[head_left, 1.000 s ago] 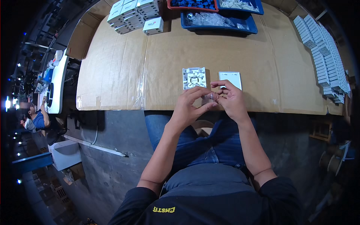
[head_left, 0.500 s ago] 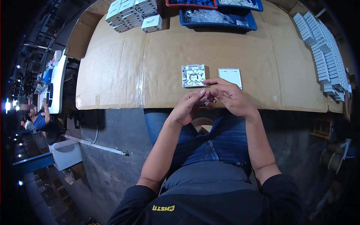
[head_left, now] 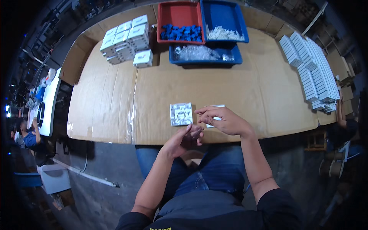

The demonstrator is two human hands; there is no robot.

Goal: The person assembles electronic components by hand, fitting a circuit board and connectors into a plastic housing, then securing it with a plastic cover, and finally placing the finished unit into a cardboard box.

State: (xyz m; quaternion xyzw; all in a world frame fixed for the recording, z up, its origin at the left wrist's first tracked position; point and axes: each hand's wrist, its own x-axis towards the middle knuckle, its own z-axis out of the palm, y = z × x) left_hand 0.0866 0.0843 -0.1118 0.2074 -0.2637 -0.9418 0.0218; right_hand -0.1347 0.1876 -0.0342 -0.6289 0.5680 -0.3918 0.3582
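Observation:
At the near edge of the table lies a square white plastic box base (head_left: pixel 181 114) with grey-and-white fittings round a ring in its middle. My left hand (head_left: pixel 183 141) is just below it, thumb and fingers curled together; what they hold, if anything, I cannot make out. Over a flat white square cover (head_left: pixel 219 107) hovers my right hand (head_left: pixel 226 120), hiding most of that cover. Its fingers are loosely bent and apart, pointing left toward the base, with nothing visible in them.
Behind stand a red tray (head_left: pixel 179 17) of blue parts, a blue tray (head_left: pixel 226 15) of white pieces and another blue tray (head_left: pixel 178 60) with clear plastic bags. White boxes are stacked at the back left (head_left: pixel 122 40) and right (head_left: pixel 312 73). A co-worker (head_left: pixel 31 138) sits far left.
My view has tilted up, showing more of the trays. My hands, close together before, have parted; the right one is now higher, over the white cover.

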